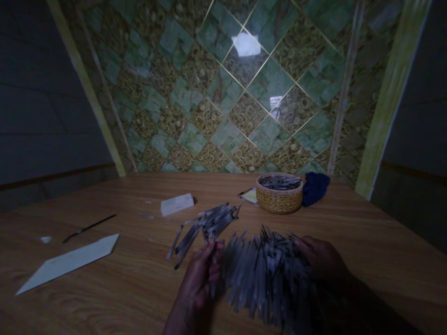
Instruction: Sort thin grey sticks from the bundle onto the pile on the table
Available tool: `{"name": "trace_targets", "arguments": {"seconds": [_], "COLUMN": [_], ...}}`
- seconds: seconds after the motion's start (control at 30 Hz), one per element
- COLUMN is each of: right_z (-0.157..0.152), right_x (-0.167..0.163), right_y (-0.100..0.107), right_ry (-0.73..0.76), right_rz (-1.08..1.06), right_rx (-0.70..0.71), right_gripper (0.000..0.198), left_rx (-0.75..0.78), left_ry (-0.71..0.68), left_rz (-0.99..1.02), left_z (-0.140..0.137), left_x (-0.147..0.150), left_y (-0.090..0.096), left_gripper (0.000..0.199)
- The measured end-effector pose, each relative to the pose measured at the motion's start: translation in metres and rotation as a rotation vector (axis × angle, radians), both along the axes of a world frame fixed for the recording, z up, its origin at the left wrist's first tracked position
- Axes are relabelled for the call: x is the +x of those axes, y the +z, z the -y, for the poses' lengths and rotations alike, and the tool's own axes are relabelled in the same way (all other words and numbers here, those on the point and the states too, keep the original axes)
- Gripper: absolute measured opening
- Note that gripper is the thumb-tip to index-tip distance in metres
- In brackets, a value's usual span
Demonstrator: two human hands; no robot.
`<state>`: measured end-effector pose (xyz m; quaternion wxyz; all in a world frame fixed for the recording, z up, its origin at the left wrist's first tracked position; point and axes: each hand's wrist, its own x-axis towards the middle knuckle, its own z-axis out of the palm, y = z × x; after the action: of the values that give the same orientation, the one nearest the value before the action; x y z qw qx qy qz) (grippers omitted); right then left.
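A large heap of slim, translucent pens (267, 274) with dark tips lies spread on the wooden table (139, 298) right in front of me. My left hand (206, 265) is at the heap's left side, its fingers curled closed around a pen (213, 288) whose end pokes out below. Against the right side of the heap rests my right hand (321, 256), its thumb side touching the pens. Its other fingers are lost in shadow. Just beyond my left hand is a smaller loose pile of pens (216, 219).
A round woven basket (279, 201) full of pens stands at the back right, beside a dark blue cloth (315, 188). A white box (177, 204) lies behind the small pile. On the left are a flat pale card (70, 263) and a thin black stick (89, 228). A tiled wall (223, 107) rises behind.
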<state>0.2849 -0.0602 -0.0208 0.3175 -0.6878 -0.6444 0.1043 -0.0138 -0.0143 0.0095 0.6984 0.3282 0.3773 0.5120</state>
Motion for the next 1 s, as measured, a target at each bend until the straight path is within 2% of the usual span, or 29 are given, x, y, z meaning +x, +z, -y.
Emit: {"name": "trace_targets", "arguments": {"seconds": [0.17,0.3,0.4,0.63,0.77,0.9,1.0], "right_z": [0.007,0.011,0.010,0.005,0.005,0.009,0.010], "right_x": [-0.027,-0.061,-0.081,-0.097,-0.094,-0.092,-0.090], "right_y": [0.020,0.037,0.041,0.029,0.017,0.010,0.009], "right_ry": [0.180,0.291,0.340,0.342,0.406,0.489,0.486], "right_rz": [-0.208,-0.279,-0.256,-0.105,-0.318,-0.611,-0.668], "right_rx": [0.067,0.047,0.061,0.014,-0.052,-0.222,-0.284], "right_gripper": [0.036,0.030,0.029,0.037,0.031,0.019,0.015], "left_rx": [0.094,0.137,0.146,0.230,0.251,0.248,0.247], "left_ry": [-0.251,-0.427,-0.501,-0.616,-0.638,-0.658,-0.682], "left_rz": [-0.261,-0.345,-0.378,-0.437,-0.433,-0.468,-0.509], "left_z": [0.016,0.023,0.024,0.029,0.031,0.028,0.026], "left_x": [0.022,0.030,0.031,0.031,0.031,0.030,0.029], "left_y": [-0.003,-0.006,-0.007,-0.012,-0.017,-0.023,-0.025], "left_gripper": [0.032,0.035,0.038,0.041,0.038,0.041,0.043]}}
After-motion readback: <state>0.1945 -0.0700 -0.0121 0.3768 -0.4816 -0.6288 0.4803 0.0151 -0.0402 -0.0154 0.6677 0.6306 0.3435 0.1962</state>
